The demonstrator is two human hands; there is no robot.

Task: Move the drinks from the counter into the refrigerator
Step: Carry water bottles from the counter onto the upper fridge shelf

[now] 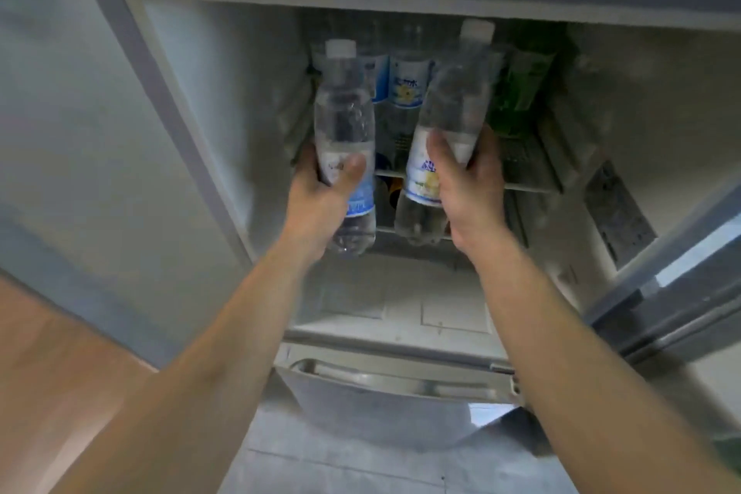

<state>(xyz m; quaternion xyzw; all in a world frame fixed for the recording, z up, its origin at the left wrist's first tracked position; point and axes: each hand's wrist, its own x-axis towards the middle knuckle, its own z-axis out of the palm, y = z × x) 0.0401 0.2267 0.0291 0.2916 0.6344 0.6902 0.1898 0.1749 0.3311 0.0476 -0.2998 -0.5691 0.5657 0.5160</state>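
Observation:
Both arms reach into the open refrigerator (224, 100). My left hand (320, 196) grips a clear water bottle (344, 108) with a white cap and a blue-and-white label, held nearly upright at the left of the shelf (529, 184). My right hand (469, 188) grips a second clear water bottle (453, 108) with a white cap, tilted with its cap pointing back and to the right. Both bottles hang in front of the shelf. Behind them, more labelled bottles (407, 86) stand at the back.
Green packages (521, 88) sit at the back right of the shelf. The refrigerator door (681, 293) stands open on the right. A lower drawer with a curved handle (393, 377) is below. A wooden surface (52, 373) lies at the lower left.

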